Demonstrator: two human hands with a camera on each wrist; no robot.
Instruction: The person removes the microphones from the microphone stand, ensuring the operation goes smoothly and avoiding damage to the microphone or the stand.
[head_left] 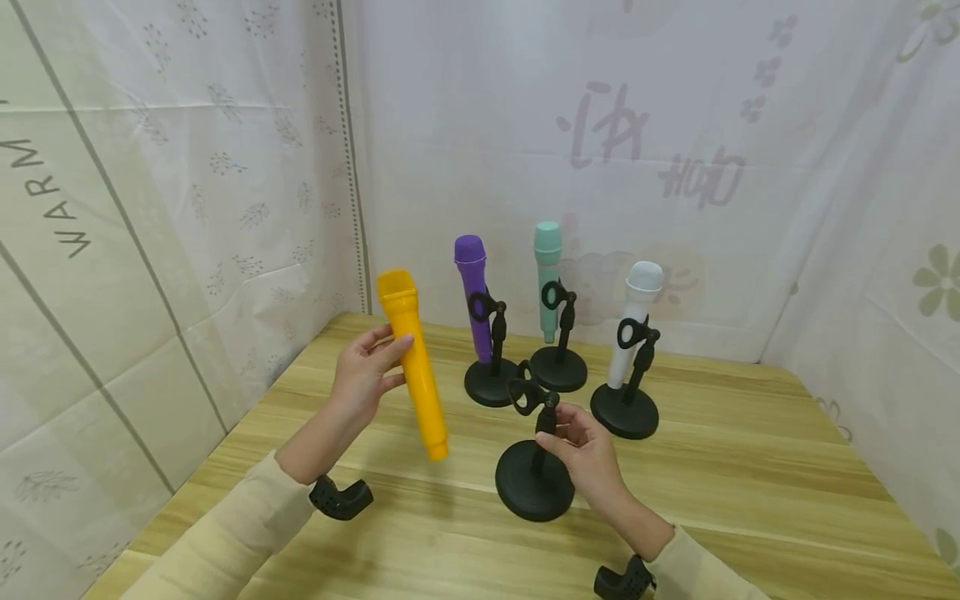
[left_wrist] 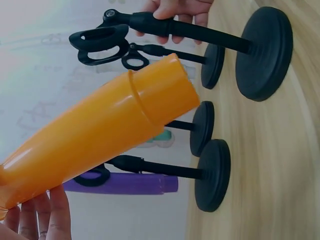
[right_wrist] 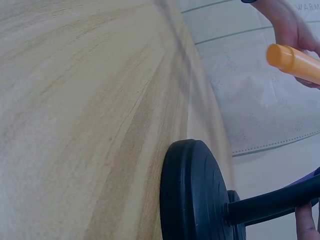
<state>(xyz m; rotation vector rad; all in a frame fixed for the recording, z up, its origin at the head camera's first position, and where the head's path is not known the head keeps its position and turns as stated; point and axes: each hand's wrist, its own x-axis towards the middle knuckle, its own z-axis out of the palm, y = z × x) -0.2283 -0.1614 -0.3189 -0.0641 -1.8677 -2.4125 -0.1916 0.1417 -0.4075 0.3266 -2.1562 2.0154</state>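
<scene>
A yellow toy microphone [head_left: 422,375] is held up off the table in my left hand [head_left: 363,371], thumb in front and fingers behind its body. It tilts, head up and to the left, with its narrow end pointing down. My right hand [head_left: 588,454] grips the post of a black microphone stand [head_left: 535,479], whose round base is on the table. The clip of that stand holds nothing. In the left wrist view the yellow microphone [left_wrist: 100,127] crosses in front of the stands, and the right hand [left_wrist: 175,12] shows on the post.
Behind stand three more black stands, holding a purple microphone [head_left: 470,275], a mint green microphone [head_left: 548,250] and a white microphone [head_left: 637,300]. The wooden table [head_left: 720,483] meets patterned curtains [head_left: 480,125] at the back and sides.
</scene>
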